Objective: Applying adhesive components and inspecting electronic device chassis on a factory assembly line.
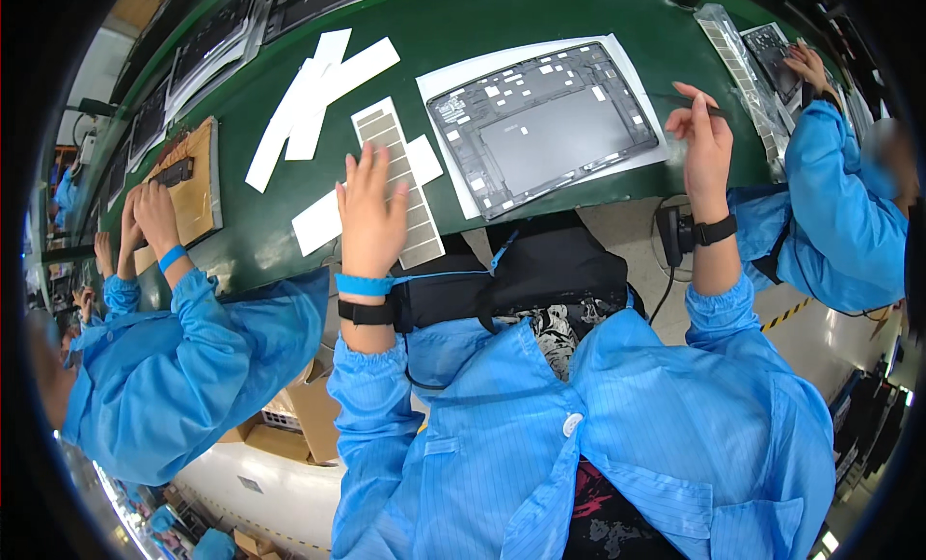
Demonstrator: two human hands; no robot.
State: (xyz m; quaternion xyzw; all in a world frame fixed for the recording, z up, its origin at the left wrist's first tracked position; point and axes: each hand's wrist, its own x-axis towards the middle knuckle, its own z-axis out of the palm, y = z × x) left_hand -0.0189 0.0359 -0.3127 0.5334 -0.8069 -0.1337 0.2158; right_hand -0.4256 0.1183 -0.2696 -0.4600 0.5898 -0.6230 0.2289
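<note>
My left hand (371,213) lies with fingers spread over a white strip (422,234) that carries a row of grey-brown rectangular pieces. A blue band and a black strap circle that wrist. To the right a dark tablet-like housing (569,140), dotted with small white patches, rests on a white sheet (617,54). Past its right edge my right hand (706,140) is raised, its fingers pinched round a thin dark tool (681,100), perhaps tweezers; its tip is too small to make out.
White strips (313,102) lie crossed on the green table (415,20), with another white strip (313,222) beside my left hand. More dark housings (212,34) are stacked at the far left. Co-workers sit on both sides, one with hands (154,213) by a brown board (204,189).
</note>
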